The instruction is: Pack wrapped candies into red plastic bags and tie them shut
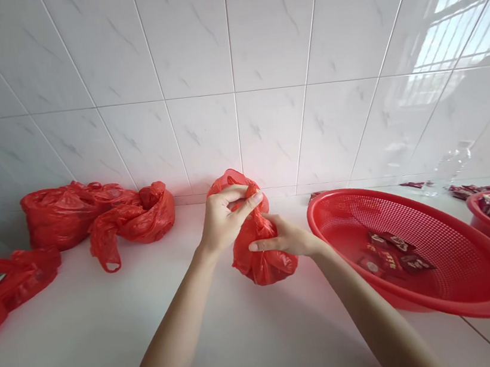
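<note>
A red plastic bag stands on the white counter in front of me, its lower part bulging and its neck gathered. My left hand pinches the twisted neck from above, thumb and fingers closed on it. Lower down, my right hand wraps round the bag just under the neck, its thumb across the front. The loose top of the bag spreads out behind my left hand. What the bag holds cannot be made out through the plastic.
To the right stands a red perforated basket with several small dark red packets. Beyond it are a second red basket and a clear plastic bottle. Filled red bags sit at left, near another red bag. A tiled wall rises behind.
</note>
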`<state>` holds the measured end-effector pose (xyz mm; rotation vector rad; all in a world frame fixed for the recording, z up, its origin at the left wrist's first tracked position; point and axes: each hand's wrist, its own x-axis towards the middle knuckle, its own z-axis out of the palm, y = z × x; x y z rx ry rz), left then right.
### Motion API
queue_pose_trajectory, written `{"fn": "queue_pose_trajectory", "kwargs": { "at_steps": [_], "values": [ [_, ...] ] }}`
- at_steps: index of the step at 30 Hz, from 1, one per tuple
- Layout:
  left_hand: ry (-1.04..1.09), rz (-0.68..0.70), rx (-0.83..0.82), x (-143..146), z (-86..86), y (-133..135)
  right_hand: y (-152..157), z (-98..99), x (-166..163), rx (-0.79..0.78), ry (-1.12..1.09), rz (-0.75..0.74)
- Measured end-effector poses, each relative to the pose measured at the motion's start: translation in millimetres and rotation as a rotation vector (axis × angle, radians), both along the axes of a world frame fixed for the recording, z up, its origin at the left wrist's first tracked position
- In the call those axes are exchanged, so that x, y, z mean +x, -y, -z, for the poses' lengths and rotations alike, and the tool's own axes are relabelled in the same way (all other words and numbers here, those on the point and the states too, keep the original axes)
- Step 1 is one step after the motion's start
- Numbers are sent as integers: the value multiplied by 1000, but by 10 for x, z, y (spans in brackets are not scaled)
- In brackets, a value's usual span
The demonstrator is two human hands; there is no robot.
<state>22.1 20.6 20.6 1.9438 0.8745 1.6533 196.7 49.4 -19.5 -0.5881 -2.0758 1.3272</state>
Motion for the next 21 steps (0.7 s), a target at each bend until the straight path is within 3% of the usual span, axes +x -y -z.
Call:
{"fn": "queue_pose_trajectory", "kwargs": {
  "at_steps": [8,21],
  "values": [
    [130,-94,4,-145,36,-159,-58,229,-140,-120,-84,-70],
    [113,-73,3,-115,52,-147,-97,227,-103,-30,-68,-96]
  ]
}}
